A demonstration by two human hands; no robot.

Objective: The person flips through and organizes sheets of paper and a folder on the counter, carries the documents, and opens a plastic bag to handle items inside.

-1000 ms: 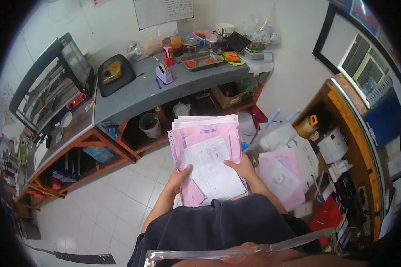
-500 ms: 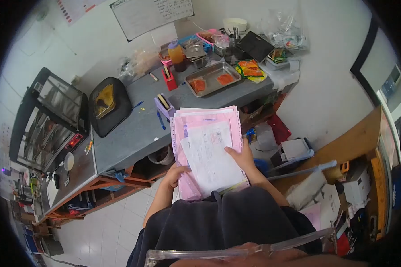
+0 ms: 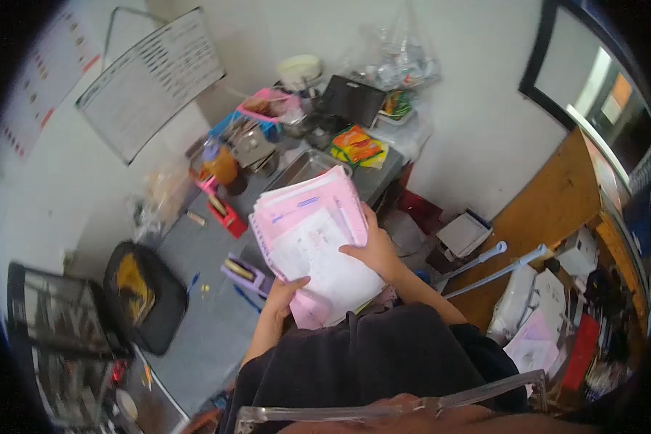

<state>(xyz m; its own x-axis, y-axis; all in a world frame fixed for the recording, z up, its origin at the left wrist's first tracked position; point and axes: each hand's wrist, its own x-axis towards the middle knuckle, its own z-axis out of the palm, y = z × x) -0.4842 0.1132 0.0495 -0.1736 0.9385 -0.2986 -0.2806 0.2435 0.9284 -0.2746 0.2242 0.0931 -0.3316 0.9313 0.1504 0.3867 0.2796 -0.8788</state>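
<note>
A thick stack of pink and white papers [image 3: 338,195], with perforated edges, is held in front of my body. My left hand [image 3: 281,299] grips its lower left edge, thumb on top. My right hand [image 3: 376,249] clasps the right edge, with the thumb lying over a loose white sheet [image 3: 324,264] on the pile. That sheet has faint writing and a stamp, too blurred to read. A folded pink corner shows near my left hand. Just left of the stack, a purple tape dispenser [image 3: 243,275] stands on the grey table [image 3: 195,318].
A red tape dispenser [image 3: 226,218], a metal tray [image 3: 296,168], an orange bottle [image 3: 220,165] and orange-yellow packets [image 3: 360,147] are on the table. A black lidless-looking pan [image 3: 168,307] lies left, near a glass display case [image 3: 65,311]. Blue-tipped poles [image 3: 495,269] and boxes crowd the right.
My view has swung to the right and tilted. The stack has turned slightly and now overlaps the metal tray. Both hands keep their hold, my left hand's thumb now higher on the white sheet's edge.
</note>
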